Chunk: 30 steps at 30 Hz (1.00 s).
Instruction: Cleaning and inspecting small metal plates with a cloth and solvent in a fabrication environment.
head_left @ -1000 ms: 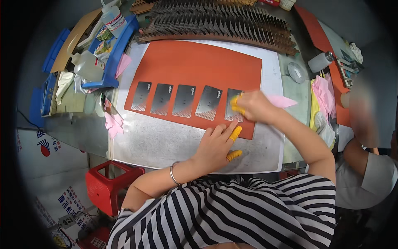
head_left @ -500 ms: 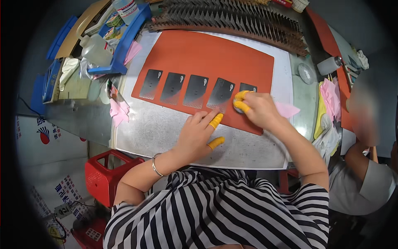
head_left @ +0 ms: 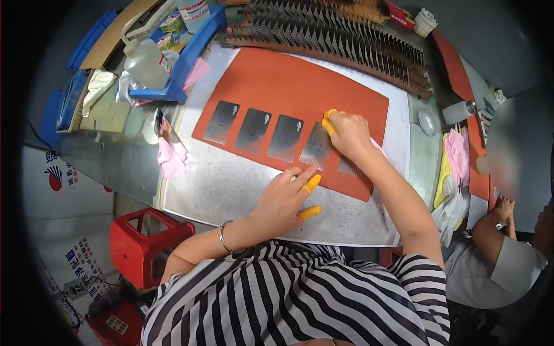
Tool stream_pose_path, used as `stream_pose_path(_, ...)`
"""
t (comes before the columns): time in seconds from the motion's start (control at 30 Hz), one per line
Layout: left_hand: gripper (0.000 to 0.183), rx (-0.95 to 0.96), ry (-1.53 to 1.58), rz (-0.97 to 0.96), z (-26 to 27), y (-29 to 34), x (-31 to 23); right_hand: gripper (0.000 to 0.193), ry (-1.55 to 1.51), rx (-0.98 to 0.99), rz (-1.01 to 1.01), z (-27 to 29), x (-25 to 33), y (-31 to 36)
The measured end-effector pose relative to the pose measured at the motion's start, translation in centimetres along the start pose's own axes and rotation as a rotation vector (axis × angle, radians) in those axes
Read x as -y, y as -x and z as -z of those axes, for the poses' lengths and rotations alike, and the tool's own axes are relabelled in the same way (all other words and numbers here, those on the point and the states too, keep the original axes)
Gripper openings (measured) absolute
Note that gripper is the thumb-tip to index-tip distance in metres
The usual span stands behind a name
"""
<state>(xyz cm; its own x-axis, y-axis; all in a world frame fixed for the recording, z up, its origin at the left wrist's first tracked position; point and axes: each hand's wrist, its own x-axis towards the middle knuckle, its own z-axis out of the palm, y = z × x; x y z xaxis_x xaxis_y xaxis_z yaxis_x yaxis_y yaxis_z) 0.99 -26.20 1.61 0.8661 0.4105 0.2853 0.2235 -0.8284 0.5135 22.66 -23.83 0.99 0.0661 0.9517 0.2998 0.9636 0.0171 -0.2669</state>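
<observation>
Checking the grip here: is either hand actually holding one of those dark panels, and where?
Right hand pinches the fourth dark panel at its upper right corner. Left hand holds nothing, resting by the orange mat.

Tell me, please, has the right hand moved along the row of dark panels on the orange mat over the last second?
No. The right hand stays pressed at the fourth dark panel from the left in the row on the orange mat; only the camera view has shifted.
</observation>
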Motion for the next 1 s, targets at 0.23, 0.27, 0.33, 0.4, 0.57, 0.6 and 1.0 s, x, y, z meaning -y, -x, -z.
stream_pose_path(0.23,0.054,-0.171,-0.082,0.115,3.0,2.5,2.2,0.003,-0.027,0.006,-0.032,0.0,1.1,0.1)
stream_pose_path(0.27,0.055,-0.136,-0.093,0.127,2.9,2.9,2.5,0.003,-0.026,0.01,0.014,-0.1,0.3,-0.1)
stream_pose_path(0.33,0.055,-0.114,-0.128,0.151,3.3,3.3,3.7,0.006,-0.043,0.09,0.122,-1.0,2.8,1.7)
stream_pose_path(0.4,0.056,-0.095,-0.15,0.139,3.2,3.9,3.5,0.011,-0.054,0.189,0.267,-1.4,5.2,4.1)
stream_pose_path(0.57,0.052,-0.073,-0.206,0.11,3.3,3.3,3.6,0.008,-0.103,0.169,0.025,0.7,2.2,-0.7)
stream_pose_path(0.6,0.053,-0.063,-0.2,0.104,3.1,3.3,3.9,0.008,-0.131,0.118,0.108,0.2,2.6,-0.7)
stream_pose_path(1.0,0.054,-0.049,-0.231,0.122,2.8,3.6,4.1,0.01,-0.162,0.146,0.421,-3.1,4.7,-1.8)
